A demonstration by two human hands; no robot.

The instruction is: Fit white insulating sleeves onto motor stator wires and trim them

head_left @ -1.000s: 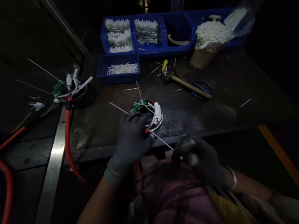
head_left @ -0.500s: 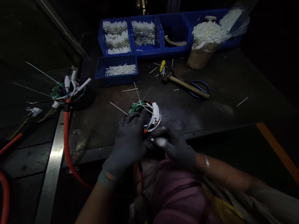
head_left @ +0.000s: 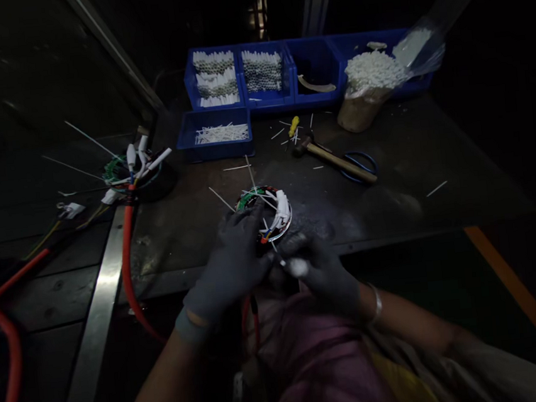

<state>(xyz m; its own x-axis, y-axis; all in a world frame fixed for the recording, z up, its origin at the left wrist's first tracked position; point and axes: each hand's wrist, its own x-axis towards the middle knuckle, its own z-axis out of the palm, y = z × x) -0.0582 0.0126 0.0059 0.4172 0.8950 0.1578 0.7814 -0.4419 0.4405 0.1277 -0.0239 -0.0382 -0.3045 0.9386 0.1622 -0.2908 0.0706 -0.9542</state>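
Observation:
A round wound coil part (head_left: 269,210) with white sleeves, coloured wires and thin white ties sticking out lies near the front edge of the dark metal bench (head_left: 405,200). My left hand (head_left: 230,269), in a dark glove, is closed over its near-left side. My right hand (head_left: 319,269), also gloved, sits just below the part and pinches a thin white tie that runs up to it. An orange cable drops from the part between my hands.
Blue bins (head_left: 237,77) of white sleeves line the back, with a lower bin (head_left: 217,136) of ties. A hammer (head_left: 335,160), blue scissors (head_left: 363,163), a yellow screwdriver (head_left: 293,126) and a sack of white tubes (head_left: 370,83) lie beyond. A second wired coil (head_left: 134,166) with an orange cable (head_left: 128,252) sits left.
My right hand came in from the lower right to just below the coil part and closed on a white tie. The left hand stayed on the part.

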